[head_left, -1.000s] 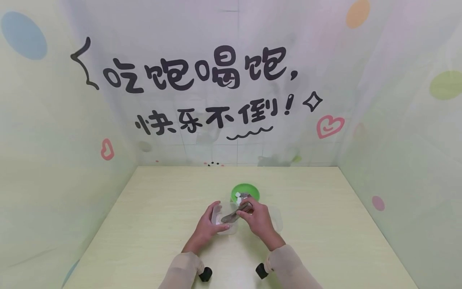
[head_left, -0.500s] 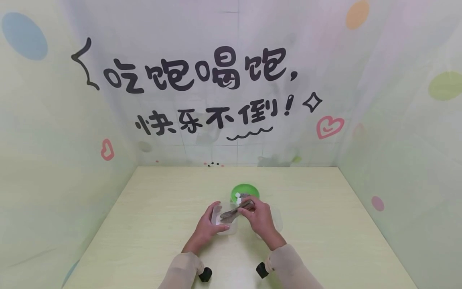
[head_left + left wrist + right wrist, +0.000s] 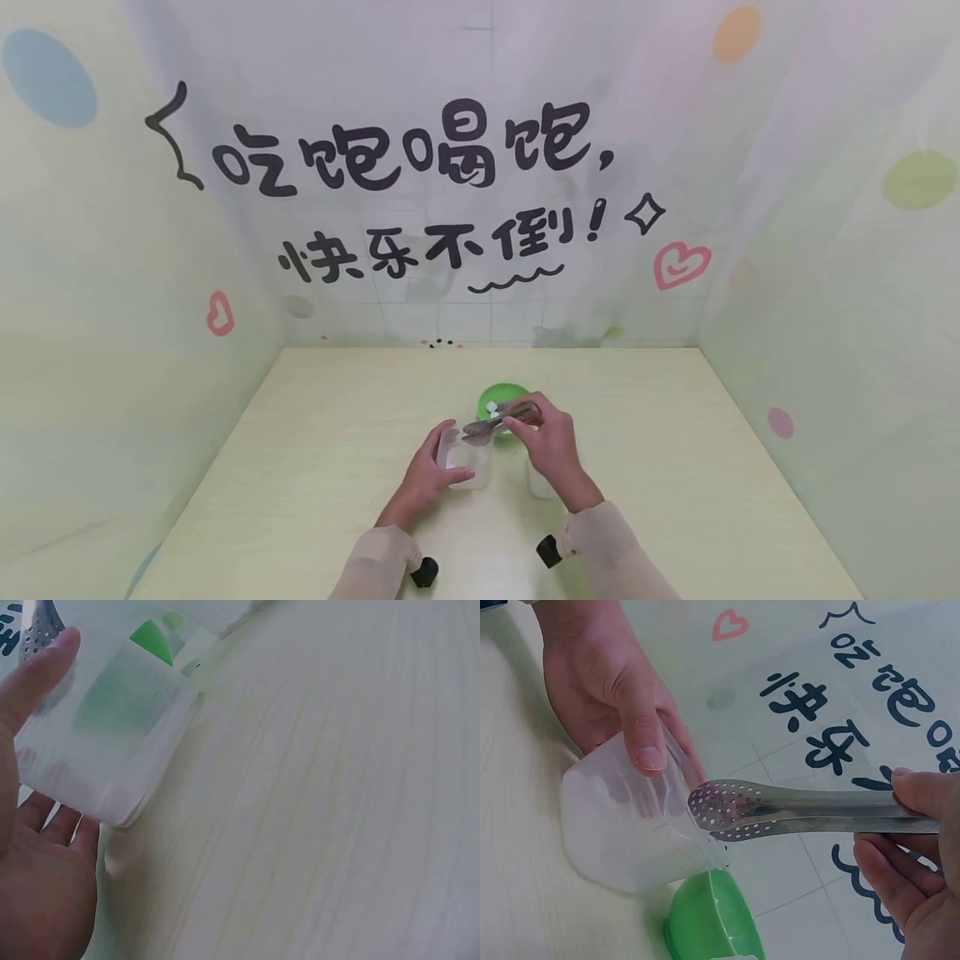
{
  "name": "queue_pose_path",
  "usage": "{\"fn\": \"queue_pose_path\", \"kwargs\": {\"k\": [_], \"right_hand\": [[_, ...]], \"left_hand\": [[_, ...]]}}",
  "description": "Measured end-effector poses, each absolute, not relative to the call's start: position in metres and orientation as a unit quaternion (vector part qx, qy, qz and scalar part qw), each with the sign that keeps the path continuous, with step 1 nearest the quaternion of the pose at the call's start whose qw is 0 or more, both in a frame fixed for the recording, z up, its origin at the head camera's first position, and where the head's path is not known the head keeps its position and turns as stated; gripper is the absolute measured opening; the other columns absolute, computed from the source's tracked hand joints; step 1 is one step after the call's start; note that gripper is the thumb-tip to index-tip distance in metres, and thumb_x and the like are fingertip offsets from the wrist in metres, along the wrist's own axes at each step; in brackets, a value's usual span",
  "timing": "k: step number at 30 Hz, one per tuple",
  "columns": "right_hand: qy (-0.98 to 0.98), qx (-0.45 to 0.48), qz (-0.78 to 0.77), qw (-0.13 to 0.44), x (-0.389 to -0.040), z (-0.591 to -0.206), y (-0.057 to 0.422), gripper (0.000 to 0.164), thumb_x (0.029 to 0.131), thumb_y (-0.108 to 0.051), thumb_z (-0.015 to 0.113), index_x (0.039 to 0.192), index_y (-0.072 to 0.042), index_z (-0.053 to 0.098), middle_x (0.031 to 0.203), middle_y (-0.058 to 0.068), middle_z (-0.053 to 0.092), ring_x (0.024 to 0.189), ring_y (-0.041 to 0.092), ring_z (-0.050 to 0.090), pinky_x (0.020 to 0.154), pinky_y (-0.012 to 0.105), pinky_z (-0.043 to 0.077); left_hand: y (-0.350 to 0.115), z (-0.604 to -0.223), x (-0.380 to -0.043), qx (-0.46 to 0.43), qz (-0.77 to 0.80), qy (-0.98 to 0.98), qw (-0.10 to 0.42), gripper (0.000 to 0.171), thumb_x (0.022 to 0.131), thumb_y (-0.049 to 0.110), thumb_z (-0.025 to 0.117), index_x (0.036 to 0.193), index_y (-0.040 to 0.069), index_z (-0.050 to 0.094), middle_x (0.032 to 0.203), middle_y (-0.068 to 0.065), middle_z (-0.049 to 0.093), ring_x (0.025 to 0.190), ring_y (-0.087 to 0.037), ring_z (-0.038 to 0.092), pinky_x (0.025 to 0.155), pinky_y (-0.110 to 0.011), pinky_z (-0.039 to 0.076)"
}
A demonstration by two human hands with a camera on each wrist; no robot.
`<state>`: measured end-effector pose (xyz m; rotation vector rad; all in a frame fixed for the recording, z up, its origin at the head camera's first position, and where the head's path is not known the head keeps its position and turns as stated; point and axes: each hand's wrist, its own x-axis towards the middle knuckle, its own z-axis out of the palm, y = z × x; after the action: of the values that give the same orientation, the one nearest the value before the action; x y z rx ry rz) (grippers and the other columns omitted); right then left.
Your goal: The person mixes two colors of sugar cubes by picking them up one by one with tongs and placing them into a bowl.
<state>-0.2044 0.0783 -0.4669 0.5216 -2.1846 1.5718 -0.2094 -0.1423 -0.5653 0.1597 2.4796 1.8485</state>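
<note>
My left hand [image 3: 433, 471] grips a translucent plastic container [image 3: 472, 477] at its side, thumb at the near edge and fingers around the far side. The container is tilted, as the right wrist view shows. My right hand [image 3: 551, 437] holds metal tongs [image 3: 501, 419] with perforated ends. Their ends are right at the container's mouth, and nothing shows between them. Just behind stands a green bowl [image 3: 491, 392] with several white cubes [image 3: 492, 407] in it; my right hand and the tongs hide part of it. In the left wrist view, one perforated end [image 3: 41, 634] shows beside my thumb.
A second translucent container [image 3: 542, 481] stands on the table below my right hand, partly covered by it. The pale wooden table [image 3: 337, 417] meets a printed backdrop [image 3: 375, 317] at the back and both sides.
My right hand has lifted the tongs up and to the right, so their ends rise from inside the container to its mouth. My left hand holds the container nearly still.
</note>
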Motion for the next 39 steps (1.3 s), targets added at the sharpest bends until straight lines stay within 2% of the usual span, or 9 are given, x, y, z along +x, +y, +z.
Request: {"fn": "queue_pose_path", "kwargs": {"k": [10,17,30,39], "right_hand": [[-0.768,0.186,0.553,0.263,-0.203,-0.453,0.082,0.021,0.076,0.011,0.075,0.093,0.006,0.062,0.081,0.016,0.070,0.070,0.031,0.070,0.067,0.042,0.059],[-0.771,0.157,0.547,0.287,-0.213,-0.466,0.093,0.021,0.078,0.001,0.078,0.094,-0.004,0.065,0.084,0.005,0.072,0.072,0.021,0.070,0.067,0.035,0.059],[-0.774,0.137,0.543,0.297,-0.217,-0.479,0.105,0.021,0.081,-0.003,0.077,0.097,-0.006,0.064,0.088,0.005,0.072,0.075,0.020,0.070,0.067,0.032,0.058],[-0.778,0.127,0.539,0.297,-0.218,-0.481,0.107,0.022,0.080,-0.002,0.078,0.097,-0.005,0.064,0.086,0.004,0.073,0.075,0.020,0.070,0.068,0.037,0.058]], "left_hand": [[-0.143,-0.566,-0.209,0.044,0.593,0.804,0.020,0.092,0.069,0.018,0.089,0.146,0.017,0.039,0.143,-0.017,0.045,0.127,-0.035,0.044,0.103,-0.053,0.038],[-0.144,-0.568,-0.209,0.054,0.600,0.798,0.014,0.092,0.069,0.016,0.089,0.146,0.014,0.039,0.142,-0.019,0.046,0.127,-0.036,0.044,0.103,-0.053,0.038],[-0.144,-0.567,-0.207,0.050,0.597,0.800,0.020,0.092,0.070,0.016,0.088,0.147,0.015,0.038,0.145,-0.017,0.044,0.130,-0.036,0.042,0.107,-0.054,0.034],[-0.136,-0.527,-0.191,0.058,0.599,0.798,0.022,0.085,0.074,0.006,0.084,0.145,0.004,0.038,0.142,-0.024,0.044,0.129,-0.041,0.041,0.107,-0.057,0.033]]}}
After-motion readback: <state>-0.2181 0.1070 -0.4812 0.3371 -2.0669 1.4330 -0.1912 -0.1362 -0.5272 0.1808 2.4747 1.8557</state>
